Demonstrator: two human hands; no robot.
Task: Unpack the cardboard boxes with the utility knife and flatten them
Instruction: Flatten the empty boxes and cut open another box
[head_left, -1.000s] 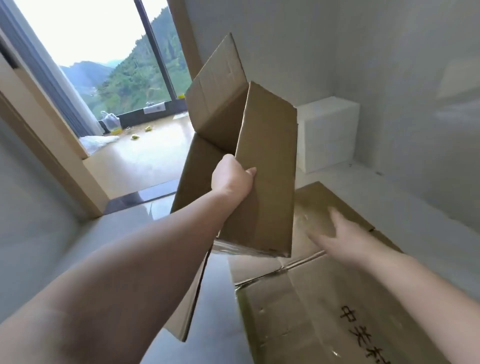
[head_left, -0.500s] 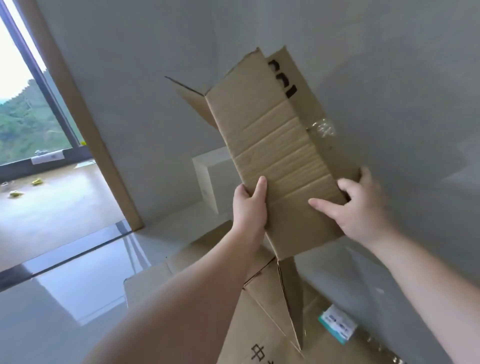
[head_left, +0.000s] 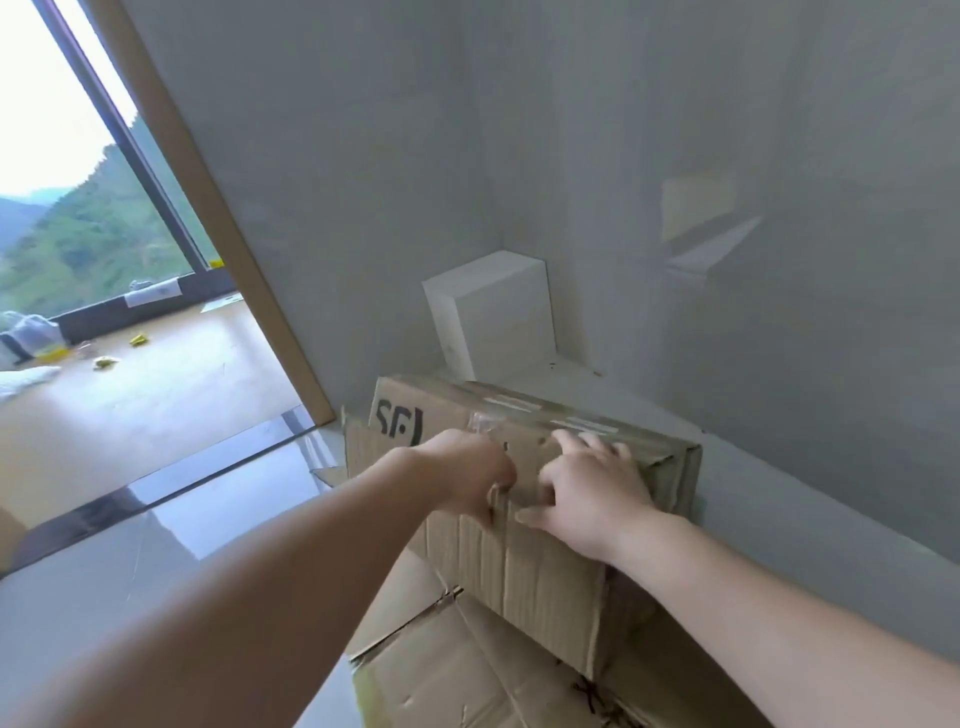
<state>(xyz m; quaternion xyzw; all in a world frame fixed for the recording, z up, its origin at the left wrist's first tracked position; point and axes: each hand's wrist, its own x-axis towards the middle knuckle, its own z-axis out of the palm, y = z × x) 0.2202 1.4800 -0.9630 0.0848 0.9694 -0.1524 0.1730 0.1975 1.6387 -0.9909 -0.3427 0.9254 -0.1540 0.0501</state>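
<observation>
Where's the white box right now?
Head view, centre: the white box stands in the wall corner, just behind the flattened cardboard under both hands.

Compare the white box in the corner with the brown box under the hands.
The white box is plain and unmarked; the brown box is creased cardboard with black letters and clear tape. The white box stands free and untouched in the corner; the brown box has the left hand and right hand on it. The white box looks smaller. Both rest near the grey wall.

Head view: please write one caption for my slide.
Both hands press a flattened cardboard box onto the cardboard pile.
</observation>
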